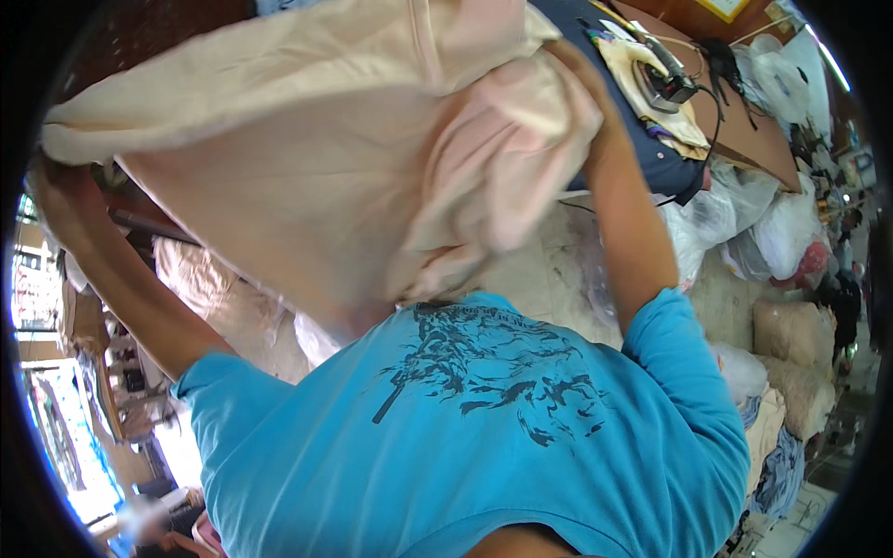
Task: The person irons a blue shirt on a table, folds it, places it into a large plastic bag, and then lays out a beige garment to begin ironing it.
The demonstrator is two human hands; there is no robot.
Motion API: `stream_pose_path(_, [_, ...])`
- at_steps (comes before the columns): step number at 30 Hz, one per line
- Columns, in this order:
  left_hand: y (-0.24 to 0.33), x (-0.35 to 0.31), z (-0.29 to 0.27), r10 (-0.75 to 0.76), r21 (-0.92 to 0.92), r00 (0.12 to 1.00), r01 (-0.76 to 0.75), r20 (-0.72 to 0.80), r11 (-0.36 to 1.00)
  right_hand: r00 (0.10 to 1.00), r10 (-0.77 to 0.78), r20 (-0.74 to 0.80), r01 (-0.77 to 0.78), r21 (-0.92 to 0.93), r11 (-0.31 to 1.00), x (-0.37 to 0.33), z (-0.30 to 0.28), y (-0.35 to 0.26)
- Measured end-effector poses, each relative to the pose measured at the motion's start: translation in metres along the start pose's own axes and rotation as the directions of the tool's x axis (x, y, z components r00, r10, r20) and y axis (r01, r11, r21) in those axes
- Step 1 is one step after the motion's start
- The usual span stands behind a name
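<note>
A large pale beige-pink cloth (pixel 298 158) with stitched seams, perhaps a garment, is held up and stretched out in front of my chest. Its lower part is slightly blurred. At the far left my left hand (pixel 63 174) grips the cloth's outer corner, its fingers mostly hidden under the edge. My right hand (pixel 566 63) holds the gathered side at the upper right, where bunched folds hang down and cover most of the fingers. Both arms are spread wide, with the cloth taut along the top and slack toward the right.
To the right, an electric iron (pixel 662 86) with a black cord rests on light fabric over a dark blue padded ironing table (pixel 642 153). Clear plastic bags (pixel 744 209) lie beyond it. Stuffed sacks (pixel 791 339) and folded clothes (pixel 779 465) are stacked at the right.
</note>
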State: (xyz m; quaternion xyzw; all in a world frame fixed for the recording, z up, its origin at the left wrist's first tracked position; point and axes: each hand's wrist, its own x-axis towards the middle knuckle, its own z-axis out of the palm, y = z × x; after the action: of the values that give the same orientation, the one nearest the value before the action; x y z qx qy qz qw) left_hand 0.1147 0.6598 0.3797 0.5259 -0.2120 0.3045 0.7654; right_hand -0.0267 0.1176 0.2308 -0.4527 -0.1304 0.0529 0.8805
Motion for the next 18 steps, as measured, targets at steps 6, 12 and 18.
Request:
stream_pose_path(6, [-0.274, -0.057, -0.041, -0.642, 0.79, 0.716, 0.548, -0.273, 0.275, 0.994, 0.106, -0.026, -0.077, -0.859, 0.506, 0.118, -0.175, -0.078])
stream_pose_path(12, [-0.331, -0.196, 0.079, -0.56, 0.933, 0.804, -0.331, 0.2, -0.141, 0.84, -0.358, -0.407, -0.365, -0.913, 0.181, 0.053, -0.211, 0.034])
stream_pose_path(18, [-0.375, -0.209, 0.123, -0.578, 0.82, 0.634, -0.561, 0.515, 0.115, 0.812, -0.399, -0.425, -0.509, -0.851, -0.13, -0.009, -0.213, 0.097])
